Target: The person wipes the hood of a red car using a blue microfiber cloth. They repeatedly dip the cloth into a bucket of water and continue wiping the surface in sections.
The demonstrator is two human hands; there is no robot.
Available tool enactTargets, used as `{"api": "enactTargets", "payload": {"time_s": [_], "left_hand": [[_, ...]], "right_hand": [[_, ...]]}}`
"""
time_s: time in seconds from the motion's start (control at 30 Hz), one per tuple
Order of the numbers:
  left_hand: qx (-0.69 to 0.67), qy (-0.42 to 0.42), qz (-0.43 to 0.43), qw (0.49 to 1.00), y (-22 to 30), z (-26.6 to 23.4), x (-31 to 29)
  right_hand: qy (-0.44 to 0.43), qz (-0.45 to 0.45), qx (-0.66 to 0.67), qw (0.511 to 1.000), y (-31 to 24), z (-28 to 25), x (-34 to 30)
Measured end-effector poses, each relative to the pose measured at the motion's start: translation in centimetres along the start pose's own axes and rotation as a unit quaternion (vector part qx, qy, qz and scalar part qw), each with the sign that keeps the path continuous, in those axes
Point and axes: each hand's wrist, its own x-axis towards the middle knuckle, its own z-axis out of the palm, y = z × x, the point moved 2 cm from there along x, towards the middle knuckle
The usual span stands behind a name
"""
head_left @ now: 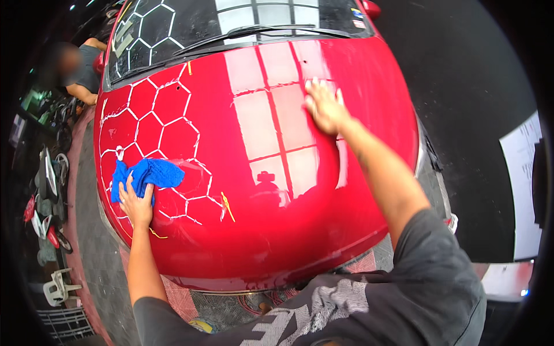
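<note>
A glossy red car hood [231,248] spreads out in front of me. On its left part, my left hand [136,202] grips a bunched blue cloth [160,173] and rests it on the paint. My right hand [326,109] lies on the hood's right side with fingers stretched out, nothing in it; its edges are a little blurred. Bright panes and white hexagon lines shine on the paint. A thin yellow strip [228,207] lies near the hood's middle, and another [190,68] is by the windshield.
Beyond the hood are black wipers [259,30] and the windshield [202,26]. At the far left, another person [86,66] is beside the car. Motorcycles [49,173] and a white plastic chair [59,287] stand on the left. A white sheet [524,184] is at the right.
</note>
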Motion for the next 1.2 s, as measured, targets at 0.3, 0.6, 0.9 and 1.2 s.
{"api": "enactTargets", "payload": {"time_s": [0.3, 0.6, 0.9, 1.2], "left_hand": [[0.025, 0.009, 0.002, 1.000, 0.9, 1.1, 0.7], [0.041, -0.001, -0.008, 0.999, 0.6, 0.0, 0.4], [-0.041, 0.042, 0.047, 0.997, -1.3, 0.8, 0.1], [-0.005, -0.004, -0.006, 1.000, 0.7, 0.1, 0.3]], "right_hand": [[-0.017, 0.028, 0.035, 0.999, -12.8, 10.9, -41.7], [0.044, 0.019, -0.003, 0.999, -7.6, 4.2, -21.0], [0.059, 0.054, -0.011, 0.997, 2.1, -2.3, 16.4], [0.000, 0.029, -0.015, 0.999, -0.9, -0.5, 3.0]]}}
